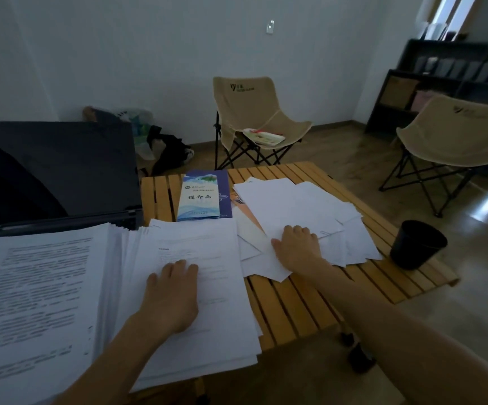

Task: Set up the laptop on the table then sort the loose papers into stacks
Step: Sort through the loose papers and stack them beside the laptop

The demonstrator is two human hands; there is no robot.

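A dark laptop (pixel 55 171) stands open at the left of the wooden slat table (pixel 295 302), its screen black. A thick stack of printed pages (pixel 32 302) covers its keyboard area. Beside it lies a second stack of white pages (pixel 213 331), and my left hand (pixel 172 293) rests flat on top of it. A loose spread of white sheets (pixel 295 206) lies at the right of the table. My right hand (pixel 298 244) lies on that spread with its fingertips curled down onto the paper.
A blue booklet (pixel 200 197) lies at the table's far middle, with orange paper (pixel 238 198) peeking out beside it. A black cup (pixel 416 244) stands near the right edge. Two beige folding chairs (pixel 254 118) (pixel 456 135) and bags (pixel 166 147) sit on the floor beyond.
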